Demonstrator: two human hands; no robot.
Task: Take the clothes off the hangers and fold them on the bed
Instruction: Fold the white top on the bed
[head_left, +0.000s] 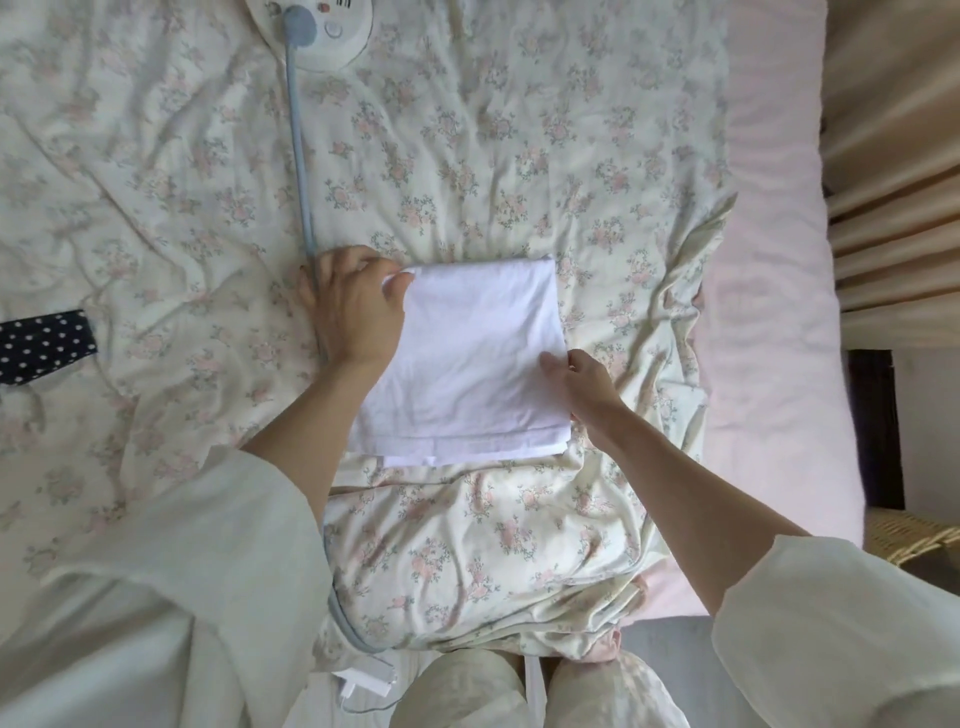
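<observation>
Folded shirt (467, 358) lies mid-bed (769, 260), far-left corner pinched by left hand (353, 306), right edge by right hand (582, 384), fingertips hidden; device (322, 31) cut off, markings unreadable.

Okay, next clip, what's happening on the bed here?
A person is folding a white cloth garment on a floral bedspread. It already lies as a neat folded rectangle. The left hand grips its far left corner, and the right hand holds its right edge. A navy polka-dot fabric piece lies off to the left, and a round white device with a pale blue cord sits farther up the bed. No hangers are in view.
</observation>
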